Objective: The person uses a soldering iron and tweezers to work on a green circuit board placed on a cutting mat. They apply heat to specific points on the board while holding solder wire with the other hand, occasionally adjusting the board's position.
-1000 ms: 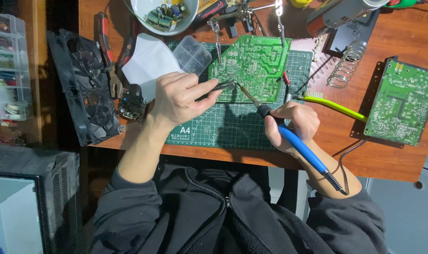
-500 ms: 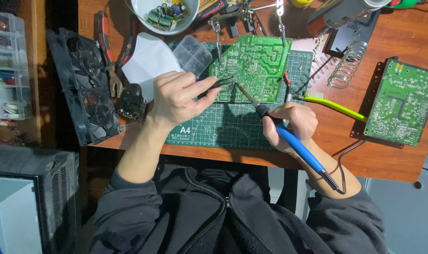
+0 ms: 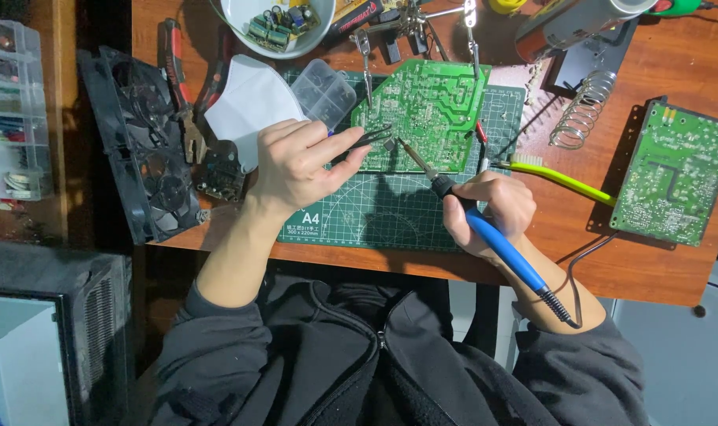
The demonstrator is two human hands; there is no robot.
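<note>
I see a white printed label (image 3: 310,223) on the green cutting mat's (image 3: 390,213) near-left corner, a clear lidded plastic case (image 3: 324,88) (compartmented) at the mat's far-left corner, no screens.

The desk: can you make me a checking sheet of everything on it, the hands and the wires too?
Surface: wooden desk with a green cutting mat.
Job's things: green circuit board on the mat, held by clips; tweezers and blue soldering iron, tips meeting at the board.
Clutter: second board, bowl of parts, yellow brush, coil stand, pliers, clear box.
Hands: left hand grips the tweezers; right hand grips the iron.
Cables: iron's black cord loops by the right wrist.
Surroundings: black fan, parts drawers at left.
</note>
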